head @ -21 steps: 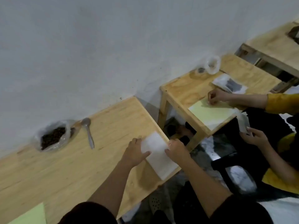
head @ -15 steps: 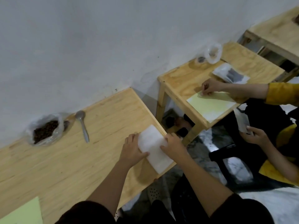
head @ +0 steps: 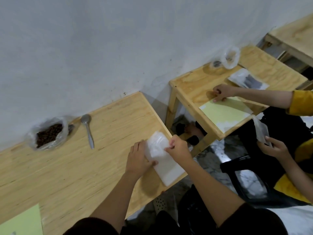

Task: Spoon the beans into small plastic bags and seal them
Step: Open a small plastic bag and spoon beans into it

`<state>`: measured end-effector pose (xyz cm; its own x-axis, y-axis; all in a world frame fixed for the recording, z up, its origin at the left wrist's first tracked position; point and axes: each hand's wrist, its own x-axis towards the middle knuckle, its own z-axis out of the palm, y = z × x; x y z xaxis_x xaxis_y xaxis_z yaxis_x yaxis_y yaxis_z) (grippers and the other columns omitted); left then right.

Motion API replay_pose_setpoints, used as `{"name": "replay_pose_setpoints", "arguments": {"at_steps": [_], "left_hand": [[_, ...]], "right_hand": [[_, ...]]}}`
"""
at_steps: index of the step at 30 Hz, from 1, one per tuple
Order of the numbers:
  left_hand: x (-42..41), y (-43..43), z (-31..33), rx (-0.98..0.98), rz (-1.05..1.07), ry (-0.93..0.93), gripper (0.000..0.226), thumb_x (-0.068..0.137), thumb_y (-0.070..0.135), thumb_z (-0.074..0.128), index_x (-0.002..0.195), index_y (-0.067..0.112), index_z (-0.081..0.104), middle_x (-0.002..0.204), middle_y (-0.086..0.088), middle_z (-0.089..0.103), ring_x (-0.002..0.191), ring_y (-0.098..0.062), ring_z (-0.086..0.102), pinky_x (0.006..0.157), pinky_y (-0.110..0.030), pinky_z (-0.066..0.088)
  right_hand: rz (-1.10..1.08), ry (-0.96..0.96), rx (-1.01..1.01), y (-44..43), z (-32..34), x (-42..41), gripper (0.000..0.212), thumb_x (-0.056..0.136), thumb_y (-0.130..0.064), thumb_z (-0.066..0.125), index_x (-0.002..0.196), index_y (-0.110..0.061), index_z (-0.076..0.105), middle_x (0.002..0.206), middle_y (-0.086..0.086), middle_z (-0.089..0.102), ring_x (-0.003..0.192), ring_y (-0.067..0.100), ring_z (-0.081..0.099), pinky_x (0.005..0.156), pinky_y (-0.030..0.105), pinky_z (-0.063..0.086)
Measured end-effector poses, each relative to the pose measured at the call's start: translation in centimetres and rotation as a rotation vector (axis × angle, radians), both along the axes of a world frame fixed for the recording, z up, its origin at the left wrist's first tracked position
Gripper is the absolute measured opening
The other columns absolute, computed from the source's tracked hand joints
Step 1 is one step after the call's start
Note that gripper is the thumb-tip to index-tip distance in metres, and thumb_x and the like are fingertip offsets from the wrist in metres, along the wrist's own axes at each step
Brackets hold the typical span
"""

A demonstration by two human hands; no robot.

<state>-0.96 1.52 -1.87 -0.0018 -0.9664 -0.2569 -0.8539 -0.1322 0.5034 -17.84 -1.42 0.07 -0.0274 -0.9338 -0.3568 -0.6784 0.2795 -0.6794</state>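
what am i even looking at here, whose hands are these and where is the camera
There is no machine here: a person wears a camera on the head, and it looks forward and down at their own two bare hands. So the two arms rising from the bottom edge belong to the wearer. The left hand presses on a stack of small white plastic bags near the edge of a wooden table, and the right hand pinches at the top bag, apparently peeling one off. Further back, by the wall, lie an open bag of dark beans and a metal spoon, untouched. A green sheet shows at the lower left corner. The arms in yellow sleeves on the right belong to a second person, working at a neighbouring table.
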Motion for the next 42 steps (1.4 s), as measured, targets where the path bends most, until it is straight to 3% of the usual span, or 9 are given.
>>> {"name": "replay_pose_setpoints", "arguments": {"at_steps": [11, 16, 19, 24, 28, 31, 35, 39, 42], "left_hand": [[1.3, -1.0, 1.4, -0.035, 0.01, 0.069, 0.076, 0.077, 0.046, 0.07, 0.138, 0.014, 0.036, 0.133, -0.004, 0.043, 0.123, -0.022, 0.039, 0.1, -0.031, 0.034], [3.2, -2.5, 4.3, -0.021, 0.109, 0.497, 0.043, 0.084, 0.028, 0.07, 0.121, 0.019, 0.052, 0.114, 0.0, 0.059, 0.104, -0.017, 0.056, 0.084, -0.023, 0.043], [5.0, -3.0, 6.8, 0.035, 0.214, 0.739, 0.024, 0.086, 0.009, 0.066, 0.103, 0.024, 0.059, 0.095, -0.007, 0.065, 0.084, -0.024, 0.063, 0.077, -0.033, 0.051], [8.9, -1.4, 10.1, 0.007, 0.294, 0.84, 0.015, 0.092, 0.005, 0.057, 0.1, 0.018, 0.059, 0.094, -0.017, 0.07, 0.081, -0.02, 0.068, 0.073, -0.031, 0.055], [12.6, 0.6, 11.6, -0.059, 0.432, 0.931, 0.019, 0.093, 0.005, 0.055, 0.104, 0.02, 0.057, 0.095, -0.007, 0.069, 0.089, -0.018, 0.066, 0.073, -0.026, 0.056], [15.9, 2.4, 12.9, -0.083, 0.482, 0.979, 0.029, 0.091, -0.003, 0.054, 0.104, 0.023, 0.06, 0.096, 0.001, 0.067, 0.093, -0.016, 0.063, 0.083, -0.033, 0.053], [20.7, 4.8, 14.6, -0.156, 0.501, 0.941, 0.038, 0.088, -0.005, 0.057, 0.108, 0.026, 0.063, 0.092, 0.014, 0.069, 0.086, -0.012, 0.058, 0.08, -0.036, 0.045], [24.2, 6.6, 17.2, -0.206, 0.485, 0.957, 0.038, 0.086, -0.004, 0.06, 0.12, 0.015, 0.059, 0.102, 0.005, 0.067, 0.088, -0.003, 0.065, 0.078, -0.022, 0.052], [26.7, 7.4, 18.4, -0.263, 0.475, 0.95, 0.036, 0.085, 0.006, 0.066, 0.119, 0.018, 0.061, 0.115, -0.002, 0.067, 0.102, -0.017, 0.066, 0.089, -0.034, 0.054]], "right_hand": [[0.208, -0.214, 0.013, -1.5, 1.6, -0.3, 0.016, 0.093, 0.0, 0.047, 0.091, -0.012, 0.058, 0.084, 0.008, 0.055, 0.069, 0.011, 0.049, 0.061, 0.008, 0.04], [0.293, -0.308, 0.03, -3.5, 4.3, 0.8, 0.017, 0.09, 0.002, 0.05, 0.091, -0.008, 0.063, 0.076, 0.013, 0.063, 0.067, 0.012, 0.056, 0.061, 0.009, 0.043], [0.332, -0.278, -0.045, -4.9, 5.6, 2.8, 0.006, 0.086, -0.009, 0.063, 0.086, -0.007, 0.069, 0.082, 0.014, 0.068, 0.071, 0.012, 0.059, 0.065, 0.012, 0.044], [0.337, -0.176, -0.25, -5.8, 6.7, 8.0, 0.026, 0.074, -0.017, 0.079, 0.093, -0.004, 0.066, 0.088, 0.005, 0.061, 0.081, 0.013, 0.054, 0.064, 0.005, 0.04], [0.393, -0.216, -0.342, -5.4, 7.5, 14.1, 0.031, 0.069, -0.014, 0.081, 0.094, -0.005, 0.064, 0.093, 0.005, 0.058, 0.082, 0.012, 0.052, 0.069, 0.009, 0.038], [0.393, -0.389, -0.24, -4.3, 8.9, 19.5, 0.022, 0.075, -0.013, 0.077, 0.09, -0.009, 0.062, 0.085, 0.0, 0.059, 0.073, 0.011, 0.055, 0.065, 0.006, 0.044], [0.449, -0.627, 0.065, -2.3, 11.4, 25.6, 0.013, 0.083, -0.014, 0.07, 0.091, -0.007, 0.061, 0.082, 0.002, 0.058, 0.08, 0.015, 0.059, 0.069, 0.024, 0.058], [0.433, -0.746, 0.163, -1.2, 13.6, 30.3, 0.025, 0.083, -0.021, 0.07, 0.097, -0.003, 0.06, 0.094, 0.01, 0.058, 0.087, 0.02, 0.063, 0.071, 0.025, 0.059], [0.462, -0.741, 0.171, -0.7, 15.2, 32.7, 0.035, 0.081, -0.031, 0.072, 0.101, -0.004, 0.062, 0.097, 0.011, 0.066, 0.084, 0.018, 0.067, 0.067, 0.025, 0.056]]}}
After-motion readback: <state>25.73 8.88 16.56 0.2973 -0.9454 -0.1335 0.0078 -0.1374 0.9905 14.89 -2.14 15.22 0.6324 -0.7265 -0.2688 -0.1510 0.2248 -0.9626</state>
